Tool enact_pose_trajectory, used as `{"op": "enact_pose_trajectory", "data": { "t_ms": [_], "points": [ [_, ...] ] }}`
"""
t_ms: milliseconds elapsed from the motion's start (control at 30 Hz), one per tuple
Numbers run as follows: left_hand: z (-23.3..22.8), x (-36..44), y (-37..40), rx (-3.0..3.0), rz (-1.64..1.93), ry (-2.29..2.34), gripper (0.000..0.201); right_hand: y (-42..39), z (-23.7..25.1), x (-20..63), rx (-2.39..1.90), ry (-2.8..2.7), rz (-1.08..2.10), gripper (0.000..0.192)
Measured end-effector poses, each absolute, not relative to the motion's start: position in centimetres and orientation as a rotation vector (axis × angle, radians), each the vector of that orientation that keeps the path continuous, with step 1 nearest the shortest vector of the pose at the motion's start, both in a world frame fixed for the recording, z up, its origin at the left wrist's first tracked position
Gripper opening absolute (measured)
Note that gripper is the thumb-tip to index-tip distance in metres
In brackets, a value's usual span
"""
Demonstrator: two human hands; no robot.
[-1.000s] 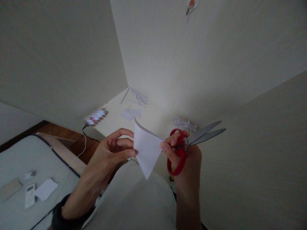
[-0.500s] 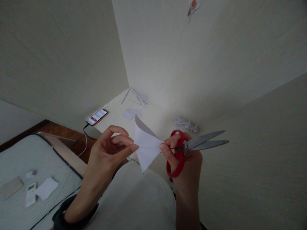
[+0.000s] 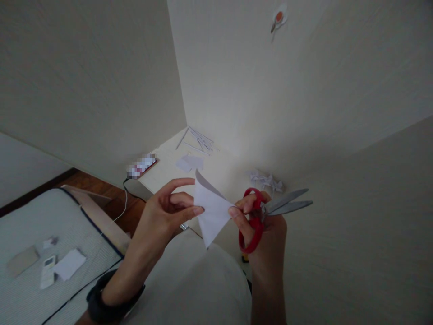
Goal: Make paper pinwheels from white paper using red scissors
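I have one folded piece of white paper (image 3: 213, 214) between my two hands, and one pair of red-handled scissors (image 3: 267, 212). My left hand (image 3: 165, 214) pinches the paper's left edge between thumb and fingers, the forefinger stretched out along the top. My right hand (image 3: 264, 225) has its fingers through the red loops, closed around the handles, while its thumb and forefinger tip also touch the paper's right corner. The two grey blades point away to the right, parted a little at the tips.

The paper is a pointed shape, wide at the top and narrowing to a tip that points down toward my lap; a folded flap stands up behind its upper edge, in shadow. It hangs in the air in front of my chest, above the near edge of the white desk (image 3: 223, 169).

On the desk lie a bundle of thin paper strips (image 3: 199, 140), too many to count, one flat paper scrap (image 3: 189, 162), a cluster of small crumpled paper pieces (image 3: 267, 180) and one phone (image 3: 142, 166). A dark band (image 3: 108, 302) circles my left wrist.
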State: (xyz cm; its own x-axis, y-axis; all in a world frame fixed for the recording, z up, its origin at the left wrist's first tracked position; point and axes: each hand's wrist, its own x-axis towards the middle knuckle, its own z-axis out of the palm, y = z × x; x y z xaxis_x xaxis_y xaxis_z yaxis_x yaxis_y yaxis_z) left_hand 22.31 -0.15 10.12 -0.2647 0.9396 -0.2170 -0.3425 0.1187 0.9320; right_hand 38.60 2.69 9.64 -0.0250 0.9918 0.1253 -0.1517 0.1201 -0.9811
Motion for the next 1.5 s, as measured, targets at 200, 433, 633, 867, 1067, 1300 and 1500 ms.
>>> {"op": "enact_pose_trajectory", "data": {
  "t_ms": [200, 433, 633, 867, 1067, 1300, 1500],
  "points": [
    [9.7, 21.9, 0.6, 0.653, 1.325, 1.213, 0.016, 2.5, 9.7, 38.8, -0.957, -1.292, 1.253, 0.028],
    [8.7, 22.0, 0.0, 0.708, 1.438, 1.362, 0.013, 2.8, 9.4, 38.9, -1.069, -1.346, 1.168, 0.023],
    [9.3, 22.1, 0.1, 0.75, 1.481, 1.42, 0.013, 3.0, 8.9, 38.3, -1.101, -1.294, 1.151, 0.022],
    [9.6, 22.1, 0.0, 0.793, 1.523, 1.384, 0.01, 2.8, 8.8, 37.8, -1.106, -1.263, 1.184, 0.024],
    [9.3, 22.1, -0.2, 0.769, 1.497, 1.343, 0.013, 2.7, 9.1, 37.7, -1.067, -1.231, 1.258, 0.026],
    [9.6, 22.3, 0.1, 0.699, 1.539, 1.409, 0.015, 2.7, 8.6, 38.0, -1.12, -1.299, 1.233, 0.027],
    [10.9, 22.8, 0.8, 0.547, 1.586, 1.34, 0.016, 2.7, 8.1, 38.2, -1.15, -1.358, 1.204, 0.026]
  ]
}}
